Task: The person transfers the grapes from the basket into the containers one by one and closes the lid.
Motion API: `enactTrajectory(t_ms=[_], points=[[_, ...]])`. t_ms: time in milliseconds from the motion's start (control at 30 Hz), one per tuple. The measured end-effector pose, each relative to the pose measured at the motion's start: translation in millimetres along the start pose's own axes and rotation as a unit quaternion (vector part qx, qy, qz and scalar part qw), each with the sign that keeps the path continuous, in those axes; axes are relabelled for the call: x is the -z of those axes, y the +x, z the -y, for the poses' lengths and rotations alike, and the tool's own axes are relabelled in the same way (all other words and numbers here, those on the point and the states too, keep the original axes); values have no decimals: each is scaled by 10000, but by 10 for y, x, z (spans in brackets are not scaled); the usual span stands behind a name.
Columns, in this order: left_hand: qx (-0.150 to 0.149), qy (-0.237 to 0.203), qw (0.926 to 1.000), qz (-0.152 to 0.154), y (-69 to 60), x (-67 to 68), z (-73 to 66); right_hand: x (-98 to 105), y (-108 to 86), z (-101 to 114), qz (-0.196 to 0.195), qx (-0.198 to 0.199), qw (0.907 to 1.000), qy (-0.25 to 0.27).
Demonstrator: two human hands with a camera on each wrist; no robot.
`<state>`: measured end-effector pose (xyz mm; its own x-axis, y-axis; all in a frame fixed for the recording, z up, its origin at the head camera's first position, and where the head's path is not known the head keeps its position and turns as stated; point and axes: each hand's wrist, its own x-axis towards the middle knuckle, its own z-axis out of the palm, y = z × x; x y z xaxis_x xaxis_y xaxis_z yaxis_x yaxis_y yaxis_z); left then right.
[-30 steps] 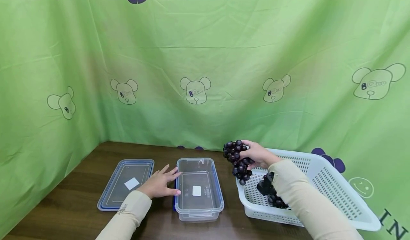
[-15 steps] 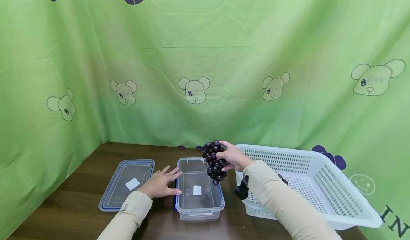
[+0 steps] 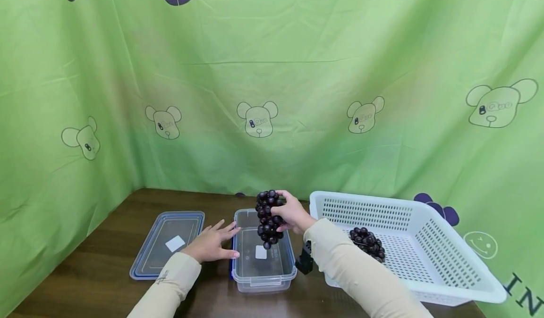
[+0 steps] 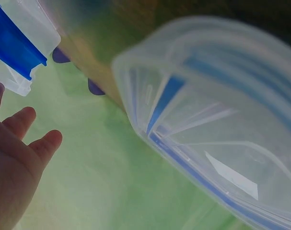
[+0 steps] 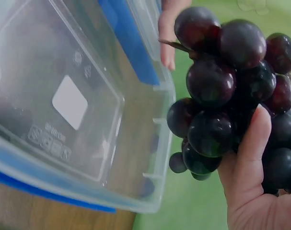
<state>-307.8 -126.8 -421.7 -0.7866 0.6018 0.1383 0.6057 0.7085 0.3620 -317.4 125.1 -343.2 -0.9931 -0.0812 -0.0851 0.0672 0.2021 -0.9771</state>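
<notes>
In the head view my right hand (image 3: 293, 213) grips a bunch of dark grapes (image 3: 268, 218) above the clear container (image 3: 263, 280), over its back right part. The right wrist view shows the thumb pressed on the grapes (image 5: 210, 81), with the container (image 5: 107, 143) beside and below them. My left hand (image 3: 212, 243) has its fingers spread, the fingertips at the container's left rim. In the left wrist view the fingers of the left hand (image 4: 16, 158) are extended near the container's blue clip (image 4: 16, 40).
Left of the left hand lies a clear lid with a blue seal (image 3: 148, 261). A white perforated basket (image 3: 442, 242) stands at the right, holding another bunch of dark grapes (image 3: 369, 244). Green printed cloth (image 3: 297, 157) hangs behind the brown table (image 3: 85, 271).
My right hand has carried the grape bunch leftward from the basket's edge to above the container. The left hand has stayed at the container's left rim.
</notes>
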Motion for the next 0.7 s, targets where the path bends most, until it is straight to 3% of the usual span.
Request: enactTrajectory(t_ms=[433,700], points=[[100,-66,9999,45,-6,16,-30,-210,-78,-177,-440,513,9977,-39],[143,-144,9998,30,-4,14,-42,-293,-165,-231,-409,852,9955,26]])
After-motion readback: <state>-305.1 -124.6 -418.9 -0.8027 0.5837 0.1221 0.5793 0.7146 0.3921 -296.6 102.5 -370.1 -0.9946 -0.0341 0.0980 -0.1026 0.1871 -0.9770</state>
